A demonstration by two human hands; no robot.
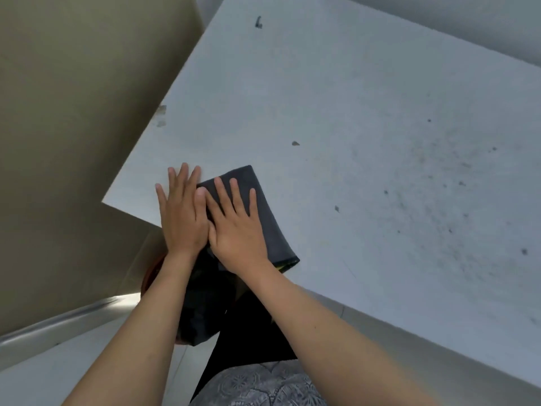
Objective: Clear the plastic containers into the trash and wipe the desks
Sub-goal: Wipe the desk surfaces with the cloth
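From the head view, looking down over the person's forearms, a folded dark grey cloth point(257, 212) lies flat on the pale grey-white desk top point(366, 127), near the desk's near-left corner. Both hands are spread flat with straight fingers. The right hand point(234, 227) presses down on the cloth itself; the left hand point(181, 212) lies just beside it, mostly on the bare desk, its thumb side touching the cloth's left edge and the right hand. Neither hand curls round anything: they push, they do not grip.

The cloth looks soft, light and limp, so I judge it would bunch or slide out of its fold if dragged by one corner. Flat palms over its middle, as here, should keep it square and spread the pressure. The desk surface looks smooth and hard, so the cloth ought to glide easily.

Dark specks and smudges point(450, 200) dot the right half of the desk, well apart from the cloth, and a small black mark point(258, 22) sits near the far edge. That part seems not yet wiped.

No plastic containers show anywhere. Below the desk edge, between the arms, hangs something black and crinkled point(202, 306), perhaps a bin liner, with a reddish-brown rim point(150, 273) beside it; the arms hide most of it, so I cannot say for sure. A yellowish bit at the cloth's near corner is too small to make out. The desk's right side runs out of frame.
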